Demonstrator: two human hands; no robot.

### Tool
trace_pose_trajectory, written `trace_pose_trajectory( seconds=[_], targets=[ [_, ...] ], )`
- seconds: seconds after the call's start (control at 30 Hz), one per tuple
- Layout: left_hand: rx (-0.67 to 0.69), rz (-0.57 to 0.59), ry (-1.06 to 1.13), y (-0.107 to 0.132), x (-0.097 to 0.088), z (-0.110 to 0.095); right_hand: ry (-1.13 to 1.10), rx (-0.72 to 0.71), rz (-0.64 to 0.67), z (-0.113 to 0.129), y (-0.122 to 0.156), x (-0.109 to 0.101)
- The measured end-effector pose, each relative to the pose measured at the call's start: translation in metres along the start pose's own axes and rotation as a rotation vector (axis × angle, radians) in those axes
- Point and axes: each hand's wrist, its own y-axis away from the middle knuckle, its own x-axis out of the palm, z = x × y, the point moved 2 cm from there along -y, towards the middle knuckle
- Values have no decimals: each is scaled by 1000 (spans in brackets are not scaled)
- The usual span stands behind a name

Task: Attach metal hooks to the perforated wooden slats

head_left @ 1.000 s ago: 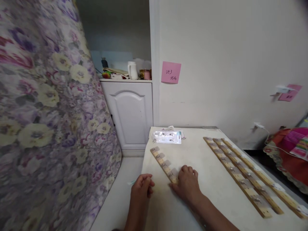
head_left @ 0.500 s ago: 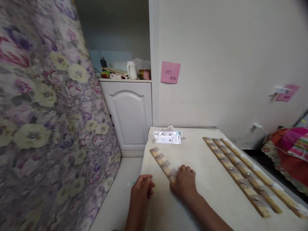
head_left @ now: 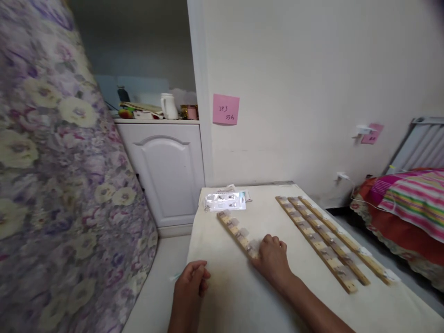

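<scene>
My right hand [head_left: 273, 258] lies on the near end of a wooden strip [head_left: 234, 228] with small metal hooks, fingers curled over it and pressing it onto the white table [head_left: 277, 296]. At the table's left edge my left hand [head_left: 190, 280] has its fingers curled together; whether it holds anything is hidden. Beyond the strip lies a clear plastic packet of small metal parts [head_left: 225, 201]. Three more wooden hook strips [head_left: 322, 238] lie side by side on the right of the table.
A floral-patterned fabric surface [head_left: 52, 185] rises close on the left. A white cabinet [head_left: 166, 166] with a jug and jars stands behind. A pink note [head_left: 225, 109] is stuck on the wall. A striped bedcover [head_left: 409, 199] sits at the right.
The view has swung to the right, bringing the bedcover and a radiator into sight. My right hand has stayed on the strip and my left hand at the table edge.
</scene>
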Motion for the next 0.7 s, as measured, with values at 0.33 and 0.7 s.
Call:
trace_pose_trajectory(
  seconds=[0.33,0.7],
  targets=[
    [-10,74,-15,-1,7,9,40,138,-6,-48,-8,-11],
    [-92,136,47,-7,7,29,121,281,-45,-87,-33,-5]
  ],
)
